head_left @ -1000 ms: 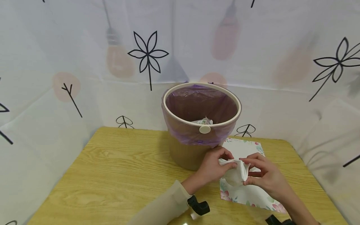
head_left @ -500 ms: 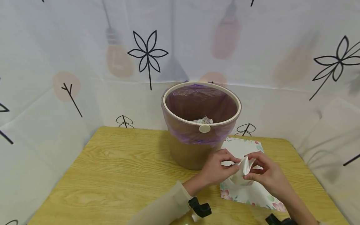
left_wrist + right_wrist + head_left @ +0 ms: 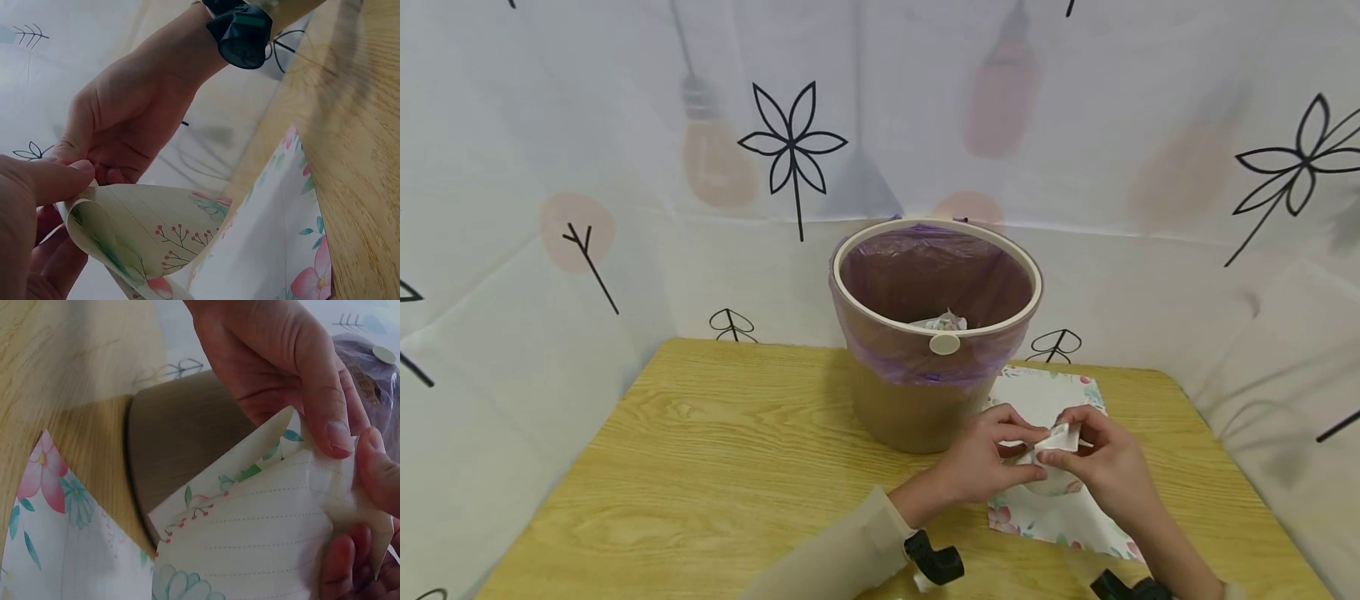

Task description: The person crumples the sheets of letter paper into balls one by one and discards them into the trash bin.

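A sheet of floral, lined writing paper [image 3: 1060,440] is held up between my two hands, its top edge bunched and folded over. My left hand [image 3: 977,458] pinches its left side between thumb and fingers. On the other side, my right hand [image 3: 1108,462] grips the folded edge, thumb in front. The left wrist view shows the held paper [image 3: 150,219] curling round in a loop, red berry sprigs on it. Dotted lines run across the paper [image 3: 250,531] in the right wrist view. Below it a second floral sheet [image 3: 1037,392] lies flat on the table.
A brown trash bin [image 3: 895,417] with a cream rim and purple liner bag stands just behind my left hand. Crumpled paper [image 3: 947,322] lies inside it. The wooden table [image 3: 722,467] extends left, and a patterned cloth [image 3: 625,100] hangs behind.
The paper's raised top edge has been folded down and gathered tighter. My left hand has shifted slightly right, and my right thumb has moved up and left over the fold.
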{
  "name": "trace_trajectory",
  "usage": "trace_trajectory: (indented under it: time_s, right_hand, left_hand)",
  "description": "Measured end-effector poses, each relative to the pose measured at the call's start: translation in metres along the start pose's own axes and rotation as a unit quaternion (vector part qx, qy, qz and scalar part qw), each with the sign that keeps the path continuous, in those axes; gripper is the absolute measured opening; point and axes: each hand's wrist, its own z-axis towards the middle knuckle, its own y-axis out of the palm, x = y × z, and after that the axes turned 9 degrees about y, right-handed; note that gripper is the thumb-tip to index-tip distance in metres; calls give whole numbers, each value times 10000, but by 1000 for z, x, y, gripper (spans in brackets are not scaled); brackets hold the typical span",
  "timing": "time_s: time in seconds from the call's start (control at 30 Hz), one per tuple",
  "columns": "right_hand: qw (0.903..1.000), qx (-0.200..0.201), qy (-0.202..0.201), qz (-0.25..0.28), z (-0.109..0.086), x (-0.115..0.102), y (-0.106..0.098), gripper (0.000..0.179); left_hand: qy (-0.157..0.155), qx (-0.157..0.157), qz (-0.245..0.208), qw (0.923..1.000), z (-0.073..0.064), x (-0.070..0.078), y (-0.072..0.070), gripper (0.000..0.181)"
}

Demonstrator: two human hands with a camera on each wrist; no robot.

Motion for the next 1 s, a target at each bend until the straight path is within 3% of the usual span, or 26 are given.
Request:
trace_trajectory:
  time_s: [0.1,0.23,0.4,0.53,0.7,0.77,0.87,1.0]
  right_hand:
    - [9999,90,-131,41,1,1,2,33]
    - [9990,241,-316,224,2,0,4,27]
    - [9977,561,-146,355,2,-3,5,23]
    - [9974,560,-21,448,1,-4,5,21]
    - [9967,327,-431,613,0,-5,3,24]
    - [9959,412,-663,448,-1,-5,4,30]
    - [9934,963,-613,80,-3,-7,7,39]
    - [9807,1878,246,-477,-8,-10,10,41]
  left_hand:
    - [92,47,426,9990,0,-1,0,35]
    - [66,31,514,9987,0,-2,-1,33]
    - [301,-72,1197,9923,2,0,-3,39]
    - [425,-74,1548,9870,4,1,-4,38]
    - [447,268,1770,9828,4,0,-3,24]
    - [445,478,1845,9807,4,-1,-3,21]
    - [464,730,1834,9792,3,-2,-2,21]
    - [557,1126,1755,9764,2,-3,0,24]
